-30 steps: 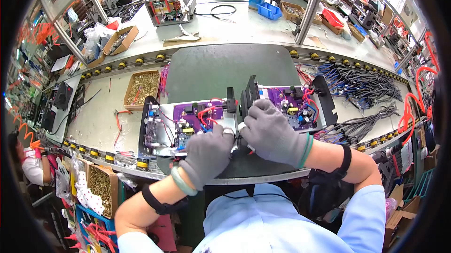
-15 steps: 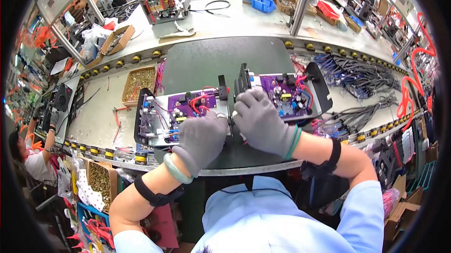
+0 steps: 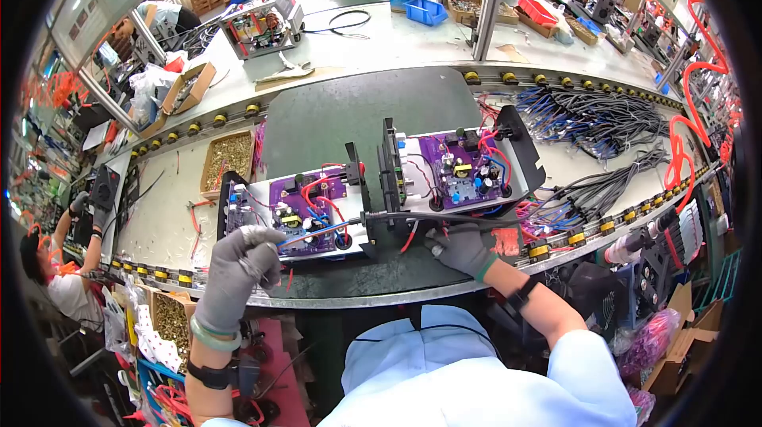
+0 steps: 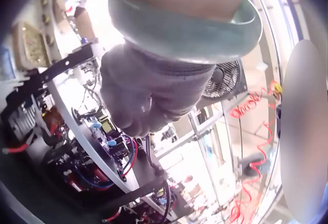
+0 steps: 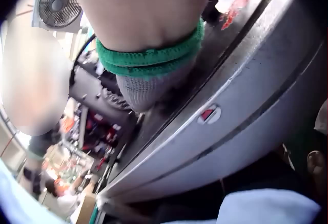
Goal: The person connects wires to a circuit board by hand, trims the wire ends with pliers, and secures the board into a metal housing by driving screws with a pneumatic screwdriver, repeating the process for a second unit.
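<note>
- My L hand (image 3: pixel 242 268), in a grey glove w/ a pale green bangle (image 4: pixel 184 32) at the wrist, was clenched round the end of the blue lead (image 3: pixel 317 232), raised just off the near L corner of the L unit (image 3: pixel 305 209).
- My R hand (image 3: pixel 460 252), also gloved, w/ a green band (image 5: pixel 148 60) at the cuff, was low by the front edge of the tabletop (image 3: pixel 163 225), below the R unit; fingers partly hidden, so can't tell if it was grasping anything.
- The blue lead ran out of a dark cable (image 3: pixel 405 216), which crossed in front of the R unit (image 3: pixel 456 169) toward the grey cables on the R.
- Both units were open, side by side w/ a gap between, each w/ a purple circuit bd & red & blue wires. L one was a bit nearer me, and each had a black upright end panel.
- Under & behind them was a dark green mat (image 3: pixel 373 101).
- Red-handled pliers (image 3: pixel 195 225) lay L of the L unit, w/ a box of small brass-coloured parts (image 3: pixel 228 163) just beyond.
- Big bundle of grey/blue cables (image 3: pixel 591 121) was off to the R, near the red coiled hose (image 3: pixel 679 133).
- Farther back, past the rollers: an open machine (image 3: pixel 262 26), a black cable loop and a blue bin (image 3: pixel 426 12).
</note>
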`<state>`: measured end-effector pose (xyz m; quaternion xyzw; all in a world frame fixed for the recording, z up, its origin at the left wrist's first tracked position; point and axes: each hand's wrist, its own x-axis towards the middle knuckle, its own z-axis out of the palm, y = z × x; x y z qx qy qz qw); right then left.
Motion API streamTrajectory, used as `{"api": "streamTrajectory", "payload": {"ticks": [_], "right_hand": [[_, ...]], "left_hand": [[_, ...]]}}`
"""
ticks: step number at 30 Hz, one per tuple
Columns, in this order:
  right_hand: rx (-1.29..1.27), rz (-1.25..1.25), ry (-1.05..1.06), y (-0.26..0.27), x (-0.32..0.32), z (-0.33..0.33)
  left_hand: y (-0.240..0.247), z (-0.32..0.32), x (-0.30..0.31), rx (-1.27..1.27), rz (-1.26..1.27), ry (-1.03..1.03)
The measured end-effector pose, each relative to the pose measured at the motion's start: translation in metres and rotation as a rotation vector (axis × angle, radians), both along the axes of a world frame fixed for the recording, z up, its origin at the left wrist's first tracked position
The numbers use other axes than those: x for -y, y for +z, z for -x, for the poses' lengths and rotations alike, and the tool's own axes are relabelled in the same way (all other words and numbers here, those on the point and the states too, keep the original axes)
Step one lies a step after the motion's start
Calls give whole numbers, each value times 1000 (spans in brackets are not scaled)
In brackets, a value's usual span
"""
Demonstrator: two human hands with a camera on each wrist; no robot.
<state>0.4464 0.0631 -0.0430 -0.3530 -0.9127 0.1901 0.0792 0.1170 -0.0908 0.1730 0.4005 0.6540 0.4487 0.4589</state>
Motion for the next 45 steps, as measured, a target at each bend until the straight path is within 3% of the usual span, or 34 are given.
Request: {"api": "streamTrajectory", "payload": {"ticks": [1,2,3,5,10,12,13,15,17,19,23,26,27,28,29,31,33,35,36,39,40,41,44,45], "right_hand": [[126,-107,-60,-7,-11,5],[120,-105,-66,-15,-17,10],[-20,-178,-84,-22,-22,12],[-164,-265,-102,-17,-34,16],[71,-22,-28,32,-33,23],[162,185,447,78,-8,12],[162,162,657,121,6,15],[-92,125,562,189,15,30],[-608,-180,320,210,0,45],[-820,-266,128,228,-13,70],[-696,-467,204,215,-19,108],[-642,-369,151,208,-18,111],[-627,-467,179,209,-20,111],[-608,-563,206,210,-24,111],[-566,-626,212,215,-27,110],[-551,-618,182,218,-31,109],[-549,-590,159,210,-30,111],[-550,-570,132,199,-31,113],[-581,-539,121,191,-31,113],[-580,-514,168,172,-28,110],[-555,-524,217,169,-29,111],[-552,-519,225,168,-30,114],[-497,-462,142,168,-32,118],[-492,-459,146,168,-35,119]], "left_hand": [[0,-1,-4,-9,1,-3],[-4,-2,-9,169,-99,69],[-8,-6,-14,351,-199,140],[-10,-15,-30,353,-238,171],[-7,-27,-53,262,-350,88],[-5,-25,-61,176,-336,5],[-7,-28,-65,136,-368,6],[-7,-44,-75,9,-501,8],[5,-53,-76,5,-465,-14],[11,-61,-79,-147,-429,-67],[10,-64,-80,-195,-491,-75],[1,-58,-82,-210,-519,-64],[-2,-57,-81,-249,-567,-57],[2,-56,-81,-535,-657,-46],[6,-54,-82,-526,-645,-43],[14,-46,-89,-1254,-804,-46],[6,-43,-95,-1228,-799,-60],[-5,-41,-101,-528,-519,-127],[-10,-37,-105,-343,-432,-183],[-21,-21,-111,-267,-251,-302],[-13,-19,-109,-475,-267,-345],[-3,-19,-109,-471,-264,-337],[21,-19,-116,-840,-183,-449],[25,-19,-119,-834,-181,-445]]}}
